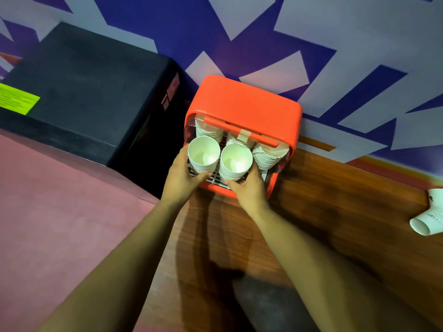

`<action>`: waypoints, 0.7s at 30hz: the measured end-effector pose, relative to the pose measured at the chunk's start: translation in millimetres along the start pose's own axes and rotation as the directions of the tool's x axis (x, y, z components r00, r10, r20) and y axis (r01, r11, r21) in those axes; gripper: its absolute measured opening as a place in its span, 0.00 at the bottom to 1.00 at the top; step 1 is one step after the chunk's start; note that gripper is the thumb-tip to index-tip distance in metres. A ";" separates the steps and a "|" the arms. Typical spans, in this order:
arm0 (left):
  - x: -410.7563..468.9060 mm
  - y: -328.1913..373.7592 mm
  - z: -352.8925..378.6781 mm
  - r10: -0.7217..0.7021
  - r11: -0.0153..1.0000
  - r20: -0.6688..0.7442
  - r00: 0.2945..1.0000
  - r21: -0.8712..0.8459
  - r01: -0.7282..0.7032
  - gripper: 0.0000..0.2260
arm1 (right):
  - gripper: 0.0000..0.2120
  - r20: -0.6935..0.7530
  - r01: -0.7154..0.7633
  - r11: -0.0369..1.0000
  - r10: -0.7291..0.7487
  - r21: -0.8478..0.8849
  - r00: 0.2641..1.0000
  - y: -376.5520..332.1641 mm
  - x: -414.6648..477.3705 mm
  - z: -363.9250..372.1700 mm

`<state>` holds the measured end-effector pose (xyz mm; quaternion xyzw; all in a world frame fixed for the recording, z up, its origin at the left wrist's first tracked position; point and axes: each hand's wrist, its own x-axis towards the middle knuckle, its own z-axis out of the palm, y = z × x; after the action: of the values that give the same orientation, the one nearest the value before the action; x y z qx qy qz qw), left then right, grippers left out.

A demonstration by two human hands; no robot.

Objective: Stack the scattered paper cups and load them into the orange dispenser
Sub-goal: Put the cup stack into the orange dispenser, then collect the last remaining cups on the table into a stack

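Note:
The orange dispenser (247,104) stands on the wooden counter against the patterned wall, its front open. My left hand (182,178) grips a stack of white paper cups (203,154) at the dispenser's front left. Beside it, my right hand (249,190) grips a second stack of paper cups (236,161). Both stacks stand upright, mouths up, over the white grille at the dispenser's base. More stacked cups (268,156) sit deeper inside, behind the orange bar (239,130). Two loose paper cups (429,219) lie on their sides at the counter's far right edge.
A black box-like appliance (84,92) with a yellow-green label stands to the left of the dispenser. A pink surface (60,212) lies below it on the left. The wooden counter (335,200) stretches right of the dispenser.

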<state>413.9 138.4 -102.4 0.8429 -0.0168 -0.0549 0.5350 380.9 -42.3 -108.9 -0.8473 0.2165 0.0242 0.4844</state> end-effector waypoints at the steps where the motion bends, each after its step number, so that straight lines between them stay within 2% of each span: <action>1: 0.9 -0.8 -1.0 -0.007 1.000 -0.001 1.000 0.007 0.007 0.37 | 0.43 -0.002 -0.014 1.000 0.014 0.010 1.000 -1.3 1.8 2.1; 4: 2.4 -1.2 -2.5 -0.021 1.000 -0.003 1.000 0.017 0.021 0.37 | 0.46 0.002 -0.034 0.999 0.034 0.010 0.999 2.1 7.5 8.9; 9: 6.3 -3.3 0.9 -0.066 0.998 -0.016 0.998 -0.001 0.066 0.37 | 0.39 -0.029 -0.030 0.999 0.030 0.017 0.999 -3.5 12.1 12.2; 15: 1.3 -4.8 1.1 -0.101 0.991 -0.028 0.994 0.087 0.103 0.36 | 0.40 0.021 -0.045 0.996 0.047 -0.071 0.999 -7.3 -3.0 -1.8; 19: -24.3 -6.9 1.6 -0.164 0.971 -0.115 0.980 0.156 0.181 0.29 | 0.28 0.000 0.014 0.988 -0.014 -0.152 1.000 -8.3 -37.3 -40.6; 21: -49.7 -1.3 6.6 -0.199 0.953 -0.129 0.971 0.207 0.223 0.26 | 0.25 -0.005 0.045 0.966 -0.048 -0.254 0.999 0.5 -58.7 -67.8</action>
<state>363.8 137.3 -102.6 0.8955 0.0961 -0.0644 0.4298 316.1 -78.7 -58.7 -0.9074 0.1944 0.0358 0.3710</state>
